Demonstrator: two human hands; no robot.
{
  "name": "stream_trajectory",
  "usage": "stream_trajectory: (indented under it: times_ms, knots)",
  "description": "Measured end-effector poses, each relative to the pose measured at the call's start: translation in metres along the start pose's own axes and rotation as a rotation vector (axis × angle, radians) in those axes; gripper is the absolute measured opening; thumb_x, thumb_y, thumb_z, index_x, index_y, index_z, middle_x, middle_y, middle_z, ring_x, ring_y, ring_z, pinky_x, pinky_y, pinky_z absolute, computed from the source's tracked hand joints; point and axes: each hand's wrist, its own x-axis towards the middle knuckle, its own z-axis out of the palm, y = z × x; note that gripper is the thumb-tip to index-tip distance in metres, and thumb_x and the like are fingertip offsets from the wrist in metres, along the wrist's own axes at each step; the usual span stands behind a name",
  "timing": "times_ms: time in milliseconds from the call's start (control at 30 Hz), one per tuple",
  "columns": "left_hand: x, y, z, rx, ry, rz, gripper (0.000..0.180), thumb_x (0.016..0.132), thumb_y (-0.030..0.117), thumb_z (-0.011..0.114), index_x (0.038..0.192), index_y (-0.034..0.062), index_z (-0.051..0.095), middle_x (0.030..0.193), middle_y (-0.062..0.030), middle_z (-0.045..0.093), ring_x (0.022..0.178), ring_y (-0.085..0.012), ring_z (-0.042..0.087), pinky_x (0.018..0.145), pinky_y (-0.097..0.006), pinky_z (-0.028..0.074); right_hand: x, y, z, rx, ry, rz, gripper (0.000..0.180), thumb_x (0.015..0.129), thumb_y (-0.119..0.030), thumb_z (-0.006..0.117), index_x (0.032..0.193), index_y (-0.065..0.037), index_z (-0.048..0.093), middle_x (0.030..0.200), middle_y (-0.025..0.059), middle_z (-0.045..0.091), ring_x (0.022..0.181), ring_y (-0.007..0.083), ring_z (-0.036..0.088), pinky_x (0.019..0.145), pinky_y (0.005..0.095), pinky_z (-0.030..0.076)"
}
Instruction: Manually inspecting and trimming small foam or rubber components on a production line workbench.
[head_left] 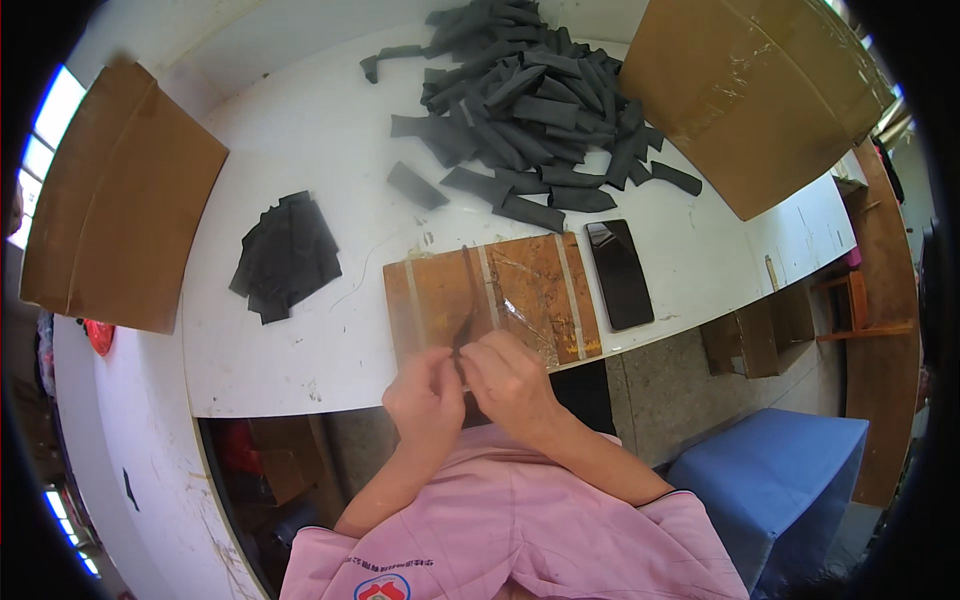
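Observation:
My left hand and my right hand meet at the table's front edge, fingers pinched close together. Between the fingertips is a narrow dark strip, mostly hidden, so I cannot tell its exact kind. Under and beyond the hands lies a brown wooden board crossed by strips of clear tape. Farther back spreads a loose heap of dark grey fabric tubes. To the left is a smaller, flatter stack of dark fabric pieces.
A black phone lies right of the board. Cardboard boxes stand on the left and back right of the white table. A blue bin stands at the lower right, near an open carton on the floor.

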Motion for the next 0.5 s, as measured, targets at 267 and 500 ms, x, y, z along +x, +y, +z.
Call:
stream_trajectory:
  times_ms: [267, 500]
  knots:
    - [0.026, -0.005, -0.018, -1.269, -0.292, -0.900, 0.017, 0.071, -0.007, 0.055, 0.085, 0.0010, 0.048, 0.063, -0.0022, 0.050, 0.040, -0.0013, 0.034, 0.033, -0.016, 0.021, 0.000, 0.008, -0.005, 0.250, 0.002, 0.250, 0.011, 0.066, -0.001, 0.059, 0.076, 0.001, 0.057, 0.067, 0.0069, 0.052, 0.053, 0.0171, 0.052, 0.049, 0.0275, 0.041]
    - [0.016, -0.020, 0.001, -0.686, -0.157, -0.579, 0.021, 0.066, -0.009, 0.047, 0.085, -0.0013, 0.050, 0.073, -0.0037, 0.051, 0.063, -0.0092, 0.049, 0.052, -0.019, 0.041, -0.005, 0.012, 0.000, 1.459, -0.149, 1.029, 0.005, 0.077, -0.007, 0.057, 0.076, -0.003, 0.056, 0.067, -0.0009, 0.049, 0.053, 0.0059, 0.038, 0.047, 0.0193, 0.029]
